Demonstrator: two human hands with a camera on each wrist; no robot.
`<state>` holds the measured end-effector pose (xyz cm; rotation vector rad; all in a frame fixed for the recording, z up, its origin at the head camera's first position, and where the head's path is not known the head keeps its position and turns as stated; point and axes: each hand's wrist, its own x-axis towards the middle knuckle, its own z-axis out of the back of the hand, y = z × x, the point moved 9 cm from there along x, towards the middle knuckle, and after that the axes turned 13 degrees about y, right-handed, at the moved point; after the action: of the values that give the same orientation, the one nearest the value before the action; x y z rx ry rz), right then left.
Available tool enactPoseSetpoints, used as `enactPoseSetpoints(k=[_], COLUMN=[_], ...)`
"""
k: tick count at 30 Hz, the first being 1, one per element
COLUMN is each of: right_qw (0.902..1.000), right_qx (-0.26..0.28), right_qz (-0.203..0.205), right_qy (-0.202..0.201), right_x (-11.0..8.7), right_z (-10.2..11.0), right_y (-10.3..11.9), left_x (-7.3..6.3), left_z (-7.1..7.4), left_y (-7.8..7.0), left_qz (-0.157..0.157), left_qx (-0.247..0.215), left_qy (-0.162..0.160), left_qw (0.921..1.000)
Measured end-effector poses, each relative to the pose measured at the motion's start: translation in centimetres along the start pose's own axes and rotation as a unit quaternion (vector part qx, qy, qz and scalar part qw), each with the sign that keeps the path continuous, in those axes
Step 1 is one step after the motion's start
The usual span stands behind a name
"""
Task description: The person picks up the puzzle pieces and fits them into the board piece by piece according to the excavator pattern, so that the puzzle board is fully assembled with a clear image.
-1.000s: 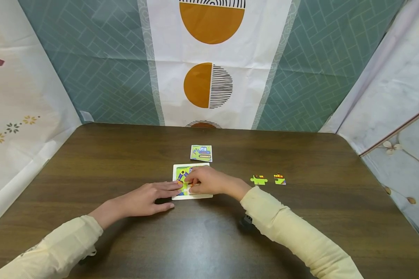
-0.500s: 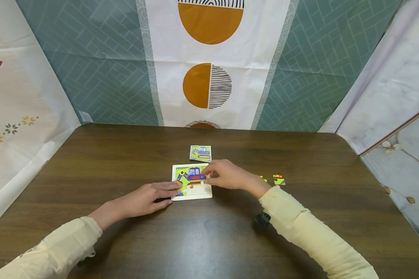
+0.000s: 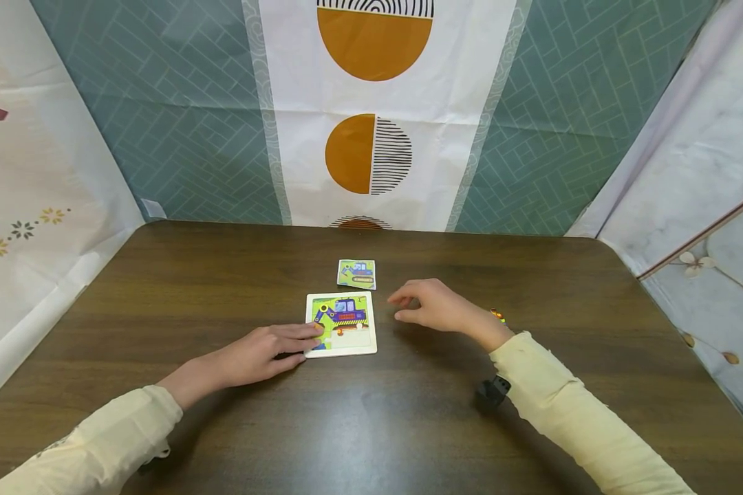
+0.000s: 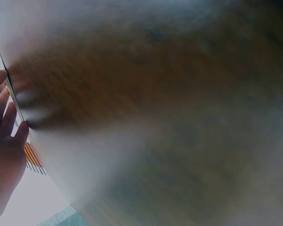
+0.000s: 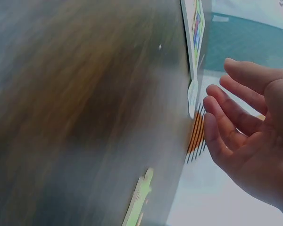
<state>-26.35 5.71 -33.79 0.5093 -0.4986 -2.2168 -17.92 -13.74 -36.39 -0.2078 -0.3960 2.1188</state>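
Note:
A white-framed jigsaw puzzle board (image 3: 372, 337) lies in mid-table, carrying a picture of a purple digger on green. Its lower right part shows bare white backing. My left hand (image 3: 266, 352) rests with extended fingers on the board's left side, also touching its edge in the left wrist view. To the right of the board, my right hand (image 3: 436, 306) hovers above the table with loosely bent fingers and nothing in them. A loose puzzle piece (image 3: 497, 315) shows partly past the right wrist. In the right wrist view, a green puzzle piece (image 5: 139, 200) lies below the hand.
A small card (image 3: 356, 273) with the same digger picture lies just behind the board. The brown wooden table (image 3: 223, 268) meets a patterned cloth backdrop (image 3: 210, 137) at its far edge, with pale cloths on both sides.
My right hand has left the board and moved right, uncovering the digger picture and covering one of the two loose pieces. My left hand has stayed on the board.

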Motion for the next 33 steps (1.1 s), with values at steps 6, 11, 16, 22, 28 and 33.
enactPoseSetpoints(k=[6, 11, 16, 22, 28, 33], right_qw=[0.9998, 0.9988, 0.9983, 0.9974, 0.9959, 0.9957], right_qx=[0.007, 0.009, 0.011, 0.019, 0.011, 0.004], right_qz=[-0.014, -0.040, -0.046, -0.058, -0.072, -0.082], right_qy=[-0.013, -0.026, -0.033, -0.040, -0.054, -0.043], right_x=[-1.4, -2.4, -3.7, -5.2, -6.5, -7.0], right_z=[0.6, 0.9, 1.1, 1.3, 1.6, 1.3], right_y=[-1.5, -3.0, -4.3, -6.1, -7.5, -8.2], left_x=[0.0, 0.0, 0.0, 0.0, 0.1, 0.1], left_z=[0.0, 0.0, 0.0, 0.0, -0.1, -0.1], left_y=[0.0, 0.0, -0.1, 0.1, 0.2, 0.3], left_qz=[0.003, 0.002, 0.001, 0.009, 0.011, 0.010], left_qx=[-0.004, -0.005, -0.004, -0.012, -0.014, -0.012], left_qy=[0.002, 0.002, 0.000, 0.006, 0.010, 0.008], left_qw=[1.0000, 1.0000, 1.0000, 0.9999, 0.9998, 0.9998])
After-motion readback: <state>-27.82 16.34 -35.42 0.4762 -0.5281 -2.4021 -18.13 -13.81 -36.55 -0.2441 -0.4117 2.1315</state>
